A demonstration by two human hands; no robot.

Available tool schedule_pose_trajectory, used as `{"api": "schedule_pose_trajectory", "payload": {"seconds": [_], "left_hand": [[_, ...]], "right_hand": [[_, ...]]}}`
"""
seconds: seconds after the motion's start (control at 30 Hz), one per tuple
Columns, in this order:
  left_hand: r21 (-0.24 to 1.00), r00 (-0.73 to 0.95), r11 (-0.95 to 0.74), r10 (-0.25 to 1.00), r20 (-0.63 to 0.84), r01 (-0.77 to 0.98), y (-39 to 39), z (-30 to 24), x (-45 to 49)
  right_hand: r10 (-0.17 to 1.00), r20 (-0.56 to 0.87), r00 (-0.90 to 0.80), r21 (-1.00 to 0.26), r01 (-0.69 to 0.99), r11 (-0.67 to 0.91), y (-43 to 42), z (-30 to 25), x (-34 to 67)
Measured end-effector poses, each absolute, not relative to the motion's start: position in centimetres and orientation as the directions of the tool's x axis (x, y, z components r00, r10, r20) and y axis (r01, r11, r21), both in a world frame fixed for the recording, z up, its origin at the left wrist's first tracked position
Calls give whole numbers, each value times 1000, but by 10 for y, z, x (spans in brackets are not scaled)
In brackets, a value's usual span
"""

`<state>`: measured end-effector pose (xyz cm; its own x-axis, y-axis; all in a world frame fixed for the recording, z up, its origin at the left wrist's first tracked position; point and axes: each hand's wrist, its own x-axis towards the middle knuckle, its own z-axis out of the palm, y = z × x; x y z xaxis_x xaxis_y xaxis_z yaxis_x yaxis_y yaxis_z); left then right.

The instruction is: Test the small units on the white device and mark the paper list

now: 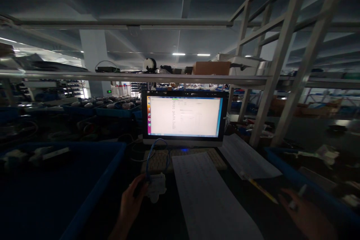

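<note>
At the lower middle, my left hand (132, 198) is closed on the edge of a small pale plastic box (156, 187). A blue cable (148, 153) loops up from the box toward the keyboard (157, 161). My right hand (305, 210), at the lower right, is curled around a pale, pen-like thing (298, 196); dimness and blur hide its exact kind. Just left of that hand lies a yellow pen (261, 189) on the dark table. Between my hands a long paper sheet (208, 191) partly covers the keyboard.
A lit monitor (182, 116) stands behind the keyboard. Blue bins flank the workspace, a large one (109, 172) at left and another (306, 180) at right. More paper (250, 157) lies right of the keyboard. Overhead, a shelf (168, 77) carries a cardboard box (210, 68) beside a metal frame (277, 63).
</note>
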<state>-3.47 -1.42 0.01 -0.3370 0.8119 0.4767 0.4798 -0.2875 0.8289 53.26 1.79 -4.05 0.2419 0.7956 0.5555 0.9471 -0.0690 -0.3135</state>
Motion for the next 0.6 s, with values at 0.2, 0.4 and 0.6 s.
{"api": "schedule_pose_trajectory", "payload": {"seconds": [0.2,0.4,0.6], "left_hand": [[837,-342,-271,820,460,476,-14,-2,-36],[866,-357,-254,833,422,431,-12,-3,-35],[873,-360,-266,832,422,410,-12,-5,-34]], "right_hand": [[804,540,248,-336,940,-63,22,-46,539],[812,522,263,-348,934,-78,23,-45,540],[817,508,273,-350,932,-94,19,-40,534]]}}
